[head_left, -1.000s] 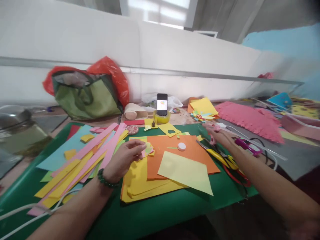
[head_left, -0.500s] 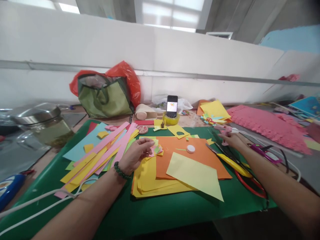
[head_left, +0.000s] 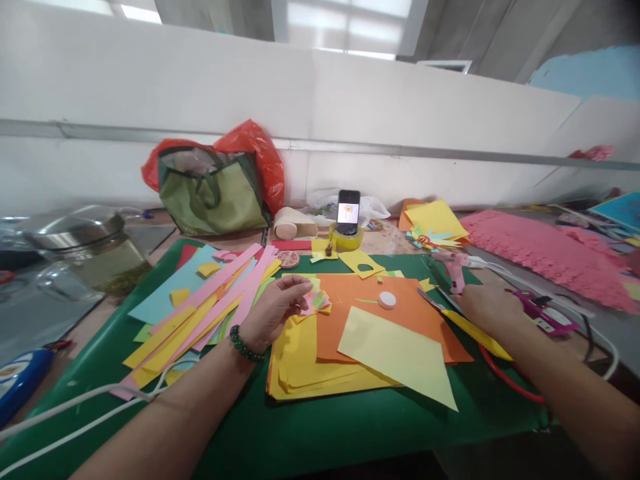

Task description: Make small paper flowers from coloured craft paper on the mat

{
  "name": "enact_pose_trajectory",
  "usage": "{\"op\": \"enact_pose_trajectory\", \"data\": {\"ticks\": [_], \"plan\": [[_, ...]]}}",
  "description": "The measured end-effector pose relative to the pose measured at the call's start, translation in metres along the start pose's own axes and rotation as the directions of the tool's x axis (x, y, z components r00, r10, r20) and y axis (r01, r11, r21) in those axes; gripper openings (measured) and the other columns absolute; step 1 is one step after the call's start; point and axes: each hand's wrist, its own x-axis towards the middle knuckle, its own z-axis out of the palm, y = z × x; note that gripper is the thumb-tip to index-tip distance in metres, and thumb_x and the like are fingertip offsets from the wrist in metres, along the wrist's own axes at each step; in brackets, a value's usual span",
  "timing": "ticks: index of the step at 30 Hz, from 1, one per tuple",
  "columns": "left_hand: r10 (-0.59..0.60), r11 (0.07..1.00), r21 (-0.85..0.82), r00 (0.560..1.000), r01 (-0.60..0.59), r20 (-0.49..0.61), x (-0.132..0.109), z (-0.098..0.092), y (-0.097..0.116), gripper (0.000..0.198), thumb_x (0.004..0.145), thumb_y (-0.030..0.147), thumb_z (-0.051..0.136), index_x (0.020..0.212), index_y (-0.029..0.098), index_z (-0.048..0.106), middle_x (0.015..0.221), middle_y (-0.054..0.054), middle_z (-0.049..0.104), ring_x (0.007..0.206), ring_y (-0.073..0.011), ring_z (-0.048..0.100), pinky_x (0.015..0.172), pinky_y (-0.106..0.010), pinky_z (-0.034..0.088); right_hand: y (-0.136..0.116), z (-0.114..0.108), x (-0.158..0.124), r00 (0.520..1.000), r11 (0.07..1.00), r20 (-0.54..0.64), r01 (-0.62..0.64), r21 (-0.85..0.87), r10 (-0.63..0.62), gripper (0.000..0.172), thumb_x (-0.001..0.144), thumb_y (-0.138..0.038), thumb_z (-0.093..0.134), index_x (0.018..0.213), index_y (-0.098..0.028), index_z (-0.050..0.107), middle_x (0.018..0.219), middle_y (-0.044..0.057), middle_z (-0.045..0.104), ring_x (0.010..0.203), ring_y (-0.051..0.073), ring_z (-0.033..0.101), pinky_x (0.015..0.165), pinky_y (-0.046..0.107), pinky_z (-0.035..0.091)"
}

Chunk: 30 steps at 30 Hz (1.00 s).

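My left hand (head_left: pixel 281 308), a green bead bracelet at its wrist, has thumb and fingers pinched together beside a small cluster of pink, green and yellow paper pieces (head_left: pixel 319 303). What lies between its fingertips is too small to make out. My right hand (head_left: pixel 487 308) is lowered and blurred just below a pink glue gun (head_left: pixel 455 270); its fingers are hidden. Close by are a yellow-handled tool with a metal blade (head_left: pixel 475 332) and a red curved handle (head_left: pixel 513 380). A white round disc (head_left: pixel 387 301) rests on orange paper (head_left: pixel 367 287), near a pale yellow sheet (head_left: pixel 397 350).
Coloured paper strips (head_left: pixel 210 303) lie left on the green mat (head_left: pixel 320 433). A phone (head_left: pixel 349 210) stands against a yellow tape roll (head_left: pixel 346 238). Around them are a green bag (head_left: pixel 215 193), a glass jar (head_left: pixel 95 253), a purple device (head_left: pixel 545 312) and white cables (head_left: pixel 90 400).
My right hand has moved down and right from the glue gun, which now shows more fully above it. The left hand stays pinched by the small paper pieces.
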Motion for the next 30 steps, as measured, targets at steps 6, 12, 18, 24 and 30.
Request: {"op": "enact_pose_trajectory", "data": {"ticks": [6, 12, 18, 24, 30], "plan": [[0.051, 0.997, 0.059, 0.998, -0.053, 0.039, -0.001, 0.004, -0.002, 0.033, 0.055, 0.036, 0.081, 0.069, 0.016, 0.058, 0.054, 0.007, 0.051, 0.047, -0.0055, 0.046, 0.049, -0.019, 0.036, -0.095, -0.037, -0.044, 0.841, 0.775, 0.1, 0.435, 0.458, -0.532, 0.029, 0.092, -0.042, 0.044, 0.077, -0.022, 0.059, 0.078, 0.005, 0.067, 0.071, 0.019, 0.062, 0.06, 0.03, 0.044], [0.144, 0.968, 0.191, 0.984, -0.163, 0.109, 0.0, 0.001, -0.005, 0.029, 0.062, 0.039, 0.075, 0.068, 0.017, 0.057, 0.053, 0.006, 0.048, 0.049, -0.007, 0.045, 0.05, -0.02, 0.035, -0.178, -0.04, -0.03, 0.717, 0.368, 0.009, 0.347, 0.863, -0.697, 0.015, 0.08, -0.033, 0.059, 0.084, -0.019, 0.06, 0.087, 0.005, 0.067, 0.077, 0.016, 0.063, 0.066, 0.027, 0.051], [0.146, 0.96, 0.234, 0.987, -0.156, 0.061, 0.001, -0.001, -0.003, 0.031, 0.06, 0.041, 0.075, 0.068, 0.017, 0.058, 0.056, 0.006, 0.049, 0.049, -0.0075, 0.044, 0.05, -0.021, 0.037, -0.195, -0.03, -0.011, 0.667, 0.29, -0.021, 0.353, 0.89, -0.745, 0.012, 0.072, -0.027, 0.065, 0.076, -0.017, 0.059, 0.073, 0.0, 0.062, 0.067, 0.012, 0.057, 0.06, 0.025, 0.047], [0.189, 0.908, 0.373, 0.981, -0.192, 0.045, 0.003, -0.005, 0.004, 0.026, 0.066, 0.04, 0.068, 0.075, 0.017, 0.061, 0.065, 0.003, 0.057, 0.053, -0.0097, 0.05, 0.054, -0.023, 0.042, -0.199, -0.03, 0.007, 0.618, 0.286, -0.002, 0.367, 0.885, -0.786, 0.01, 0.071, -0.024, 0.065, 0.078, -0.016, 0.064, 0.071, 0.0, 0.065, 0.067, 0.013, 0.059, 0.061, 0.024, 0.047], [0.434, 0.384, 0.893, 0.899, -0.234, 0.049, 0.017, -0.026, 0.005, 0.02, 0.071, 0.019, 0.053, 0.087, 0.019, 0.064, 0.09, -0.004, 0.067, 0.08, -0.0186, 0.061, 0.072, -0.029, 0.047, -0.216, -0.003, 0.024, 0.657, 0.458, 0.146, 0.334, 0.824, -0.74, 0.02, 0.07, -0.016, 0.066, 0.089, -0.014, 0.069, 0.072, 0.001, 0.072, 0.069, 0.016, 0.066, 0.063, 0.024, 0.049]]}}
